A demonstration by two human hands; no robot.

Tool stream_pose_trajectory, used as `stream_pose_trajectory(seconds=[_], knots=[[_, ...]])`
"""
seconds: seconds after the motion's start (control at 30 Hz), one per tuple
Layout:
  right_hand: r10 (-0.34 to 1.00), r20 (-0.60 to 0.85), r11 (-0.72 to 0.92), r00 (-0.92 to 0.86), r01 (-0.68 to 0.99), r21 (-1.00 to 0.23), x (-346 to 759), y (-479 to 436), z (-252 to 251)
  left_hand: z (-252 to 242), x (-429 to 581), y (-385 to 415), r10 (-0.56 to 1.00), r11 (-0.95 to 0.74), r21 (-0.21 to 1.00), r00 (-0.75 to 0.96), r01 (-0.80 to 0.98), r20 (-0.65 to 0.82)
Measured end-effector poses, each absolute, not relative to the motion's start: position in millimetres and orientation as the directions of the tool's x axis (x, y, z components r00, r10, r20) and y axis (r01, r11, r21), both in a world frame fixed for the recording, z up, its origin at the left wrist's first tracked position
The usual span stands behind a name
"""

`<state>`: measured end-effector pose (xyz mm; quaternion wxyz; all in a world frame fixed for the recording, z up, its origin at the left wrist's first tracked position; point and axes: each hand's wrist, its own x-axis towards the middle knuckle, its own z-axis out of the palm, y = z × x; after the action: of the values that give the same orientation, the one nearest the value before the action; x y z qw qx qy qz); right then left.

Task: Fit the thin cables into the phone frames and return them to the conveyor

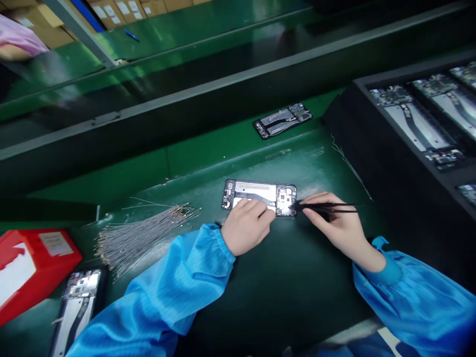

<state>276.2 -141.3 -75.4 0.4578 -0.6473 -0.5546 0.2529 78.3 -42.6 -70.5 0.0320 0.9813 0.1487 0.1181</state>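
An opened phone body (pixel 256 189) lies flat on the green bench, its circuit board facing up at the right end. My left hand (pixel 248 224) rests over the phone's near edge with bent fingers; what those fingers press or pinch is hidden beneath them. Between the thumb and fingers of my right hand (pixel 336 220) is a pair of black tweezers (pixel 330 206), its tips over the board end of the phone. Left of my left hand lies a fanned bundle of thin grey cables (pixel 143 238).
Behind sits a second opened phone (pixel 283 120) on a ledge. A black tray (pixel 372 148) of phone bodies stands right, with loose cables (pixel 351 168) beside it. At left are a red bin (pixel 48 267) and another opened phone (pixel 78 307). A co-worker's pink sleeve (pixel 20 34) shows far left.
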Motion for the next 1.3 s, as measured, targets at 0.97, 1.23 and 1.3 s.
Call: stream_pose_trajectory(seconds=[0.97, 1.23, 1.3], knots=[[0.967, 0.169, 0.05, 0.193, 0.503, -0.863, 280.0, -148.1, -74.7, -72.0, 83.2, -43.2, 0.297, -0.955, 0.065, 0.926, 0.29, 0.235], [0.967, 0.162, 0.046, 0.197, 0.488, -0.871, 280.2, -147.8, -75.1, -71.7, 82.9, -42.3, 0.291, -0.957, 0.061, 0.929, 0.284, 0.229], [0.967, 0.155, 0.039, 0.202, 0.483, -0.875, 280.3, -148.0, -75.7, -71.8, 83.0, -42.4, 0.29, -0.957, 0.06, 0.93, 0.284, 0.226]])
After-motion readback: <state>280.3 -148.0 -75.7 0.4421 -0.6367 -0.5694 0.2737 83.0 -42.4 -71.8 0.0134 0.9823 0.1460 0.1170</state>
